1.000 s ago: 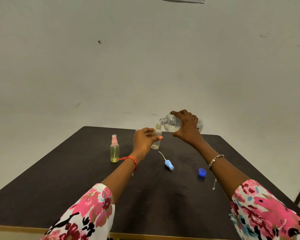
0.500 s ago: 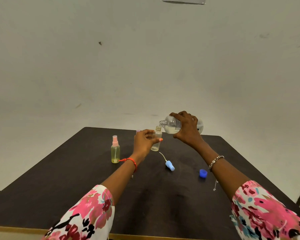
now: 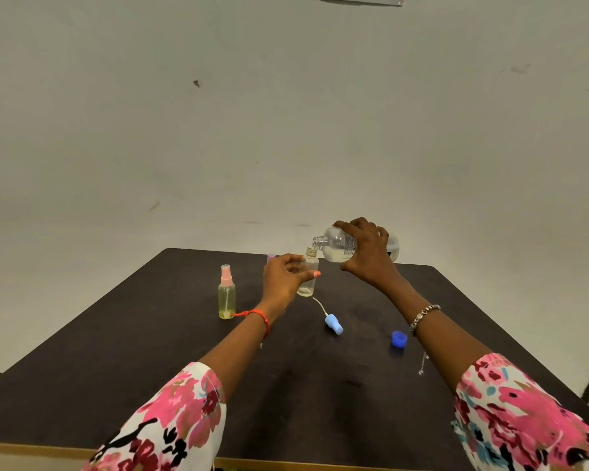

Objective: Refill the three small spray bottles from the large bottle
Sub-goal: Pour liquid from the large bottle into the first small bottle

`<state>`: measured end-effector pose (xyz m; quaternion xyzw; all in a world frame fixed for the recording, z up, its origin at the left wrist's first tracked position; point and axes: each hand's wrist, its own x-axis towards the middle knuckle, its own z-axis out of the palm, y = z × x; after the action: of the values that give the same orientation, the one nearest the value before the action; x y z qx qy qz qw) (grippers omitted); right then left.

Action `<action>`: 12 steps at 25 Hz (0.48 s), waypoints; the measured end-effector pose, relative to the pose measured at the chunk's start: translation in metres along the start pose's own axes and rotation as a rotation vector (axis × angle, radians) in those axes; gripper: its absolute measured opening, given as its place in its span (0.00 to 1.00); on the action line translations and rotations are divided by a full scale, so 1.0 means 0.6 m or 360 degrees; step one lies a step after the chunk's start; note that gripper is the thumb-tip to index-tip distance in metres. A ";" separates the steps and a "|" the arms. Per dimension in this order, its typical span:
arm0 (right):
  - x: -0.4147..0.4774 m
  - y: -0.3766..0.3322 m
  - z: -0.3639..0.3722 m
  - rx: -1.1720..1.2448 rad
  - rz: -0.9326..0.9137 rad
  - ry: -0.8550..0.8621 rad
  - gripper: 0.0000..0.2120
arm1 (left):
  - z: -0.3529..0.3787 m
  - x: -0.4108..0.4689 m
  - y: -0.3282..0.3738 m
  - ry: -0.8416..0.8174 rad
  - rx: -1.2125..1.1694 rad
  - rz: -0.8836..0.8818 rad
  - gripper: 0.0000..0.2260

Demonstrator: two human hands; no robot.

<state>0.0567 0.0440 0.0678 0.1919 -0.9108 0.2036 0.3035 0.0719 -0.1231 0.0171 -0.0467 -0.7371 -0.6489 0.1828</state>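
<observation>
My right hand (image 3: 366,253) grips the large clear bottle (image 3: 337,248), tipped on its side with its open neck just above and right of a small uncapped spray bottle (image 3: 308,277). My left hand (image 3: 284,277) holds that small bottle upright above the dark table (image 3: 150,368). A pale-yellow spray bottle with a pink top (image 3: 226,294) stands to the left. A purple-topped bottle (image 3: 271,257) peeks out behind my left hand, mostly hidden.
A light-blue spray head with its tube (image 3: 332,321) lies on the table below the small bottle. A dark-blue cap (image 3: 399,338) sits to the right near my right forearm. A small metal pin (image 3: 422,365) lies beside it. A plain wall stands behind the table.
The large bottle's neck has come slightly lower and closer over the small bottle's mouth. Both hands keep their grips; the view shifted down a little.
</observation>
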 end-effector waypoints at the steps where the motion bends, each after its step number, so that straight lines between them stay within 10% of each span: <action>1: 0.000 0.000 0.000 0.0002 -0.0002 -0.0002 0.33 | 0.000 0.000 -0.001 -0.0002 0.0006 0.0000 0.22; 12: -0.001 0.002 -0.001 -0.0001 0.0000 -0.0005 0.32 | 0.005 0.003 -0.006 -0.0005 -0.0005 -0.0024 0.22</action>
<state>0.0567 0.0454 0.0673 0.1920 -0.9114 0.2029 0.3021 0.0687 -0.1210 0.0142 -0.0425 -0.7368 -0.6512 0.1765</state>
